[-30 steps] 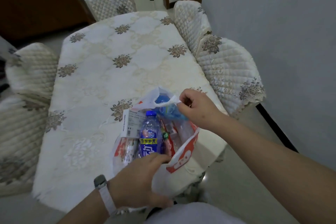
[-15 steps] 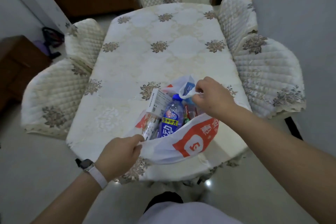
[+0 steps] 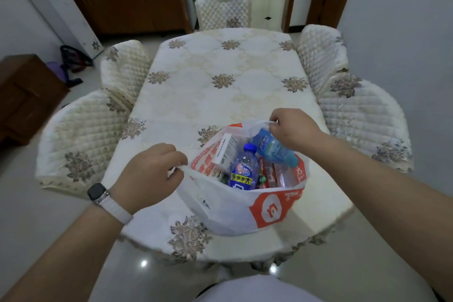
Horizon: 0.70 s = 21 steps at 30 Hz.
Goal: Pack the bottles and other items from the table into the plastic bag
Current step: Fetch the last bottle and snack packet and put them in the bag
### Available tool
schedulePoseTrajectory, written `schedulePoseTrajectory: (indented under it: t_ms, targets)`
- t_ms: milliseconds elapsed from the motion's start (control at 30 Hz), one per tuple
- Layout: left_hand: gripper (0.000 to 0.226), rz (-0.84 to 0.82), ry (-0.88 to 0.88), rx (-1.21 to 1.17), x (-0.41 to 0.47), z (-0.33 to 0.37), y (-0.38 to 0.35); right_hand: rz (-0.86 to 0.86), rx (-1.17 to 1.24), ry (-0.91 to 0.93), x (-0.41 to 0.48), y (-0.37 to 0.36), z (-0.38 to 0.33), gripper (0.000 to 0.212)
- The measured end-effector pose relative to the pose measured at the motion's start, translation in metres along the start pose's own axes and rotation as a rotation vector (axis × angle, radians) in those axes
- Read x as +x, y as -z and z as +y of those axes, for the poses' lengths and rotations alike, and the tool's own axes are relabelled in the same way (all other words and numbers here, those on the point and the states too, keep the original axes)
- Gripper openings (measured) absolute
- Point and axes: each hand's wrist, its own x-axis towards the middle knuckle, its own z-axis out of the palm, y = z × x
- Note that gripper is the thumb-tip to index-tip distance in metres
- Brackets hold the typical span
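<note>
A white plastic bag [image 3: 228,211] with orange print sits on the near end of the table [image 3: 220,95], its mouth held wide. My left hand [image 3: 152,174] pinches the bag's left handle; my right hand [image 3: 293,129] grips the far right handle. Inside stand a blue-capped water bottle [image 3: 244,170], a light blue bottle [image 3: 272,149] lying tilted under my right hand, a white box [image 3: 224,149] and several red and green packets [image 3: 267,175].
Quilted chairs stand at the left [image 3: 81,140], right [image 3: 362,120] and far end [image 3: 223,8] of the table. A wooden cabinet [image 3: 22,93] and a white floor unit [image 3: 66,14] are at the left. A wall runs along the right.
Both hands have pulled the bag's handles further apart, and the mouth now gapes wider. My left hand shifted left from the bag's front rim to its handle. The camera view rose and centred.
</note>
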Motion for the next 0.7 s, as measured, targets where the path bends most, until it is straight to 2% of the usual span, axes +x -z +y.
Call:
schedulePoseTrajectory:
  t_ms: [67, 200, 300, 500, 600, 700]
  targets:
    - [0.025, 0.065, 0.007, -0.055, 0.013, -0.005, 0.002, 0.094, 0.117, -0.017, 0.002, 0.006, -0.004, 0.02]
    - [0.028, 0.136, 0.038, -0.126, 0.043, -0.013, 0.014, 0.415, 0.419, -0.083, -0.003, 0.033, -0.016, 0.013]
    - [0.028, 0.215, 0.044, -0.19, 0.06, -0.009, 0.02, 0.54, 0.499, -0.079, -0.012, 0.053, -0.027, 0.011]
    - [0.018, 0.27, 0.141, -0.313, 0.086, 0.001, 0.01, 0.461, 0.477, -0.086, -0.021, 0.042, -0.031, 0.012]
    - [0.018, 0.233, 0.198, -0.361, 0.087, 0.003, 0.002, 0.426, 0.481, -0.119, -0.023, 0.038, -0.027, 0.012]
    - [0.016, 0.148, 0.214, -0.396, 0.079, 0.002, -0.007, 0.307, 0.431, -0.127, -0.027, 0.032, -0.025, 0.012]
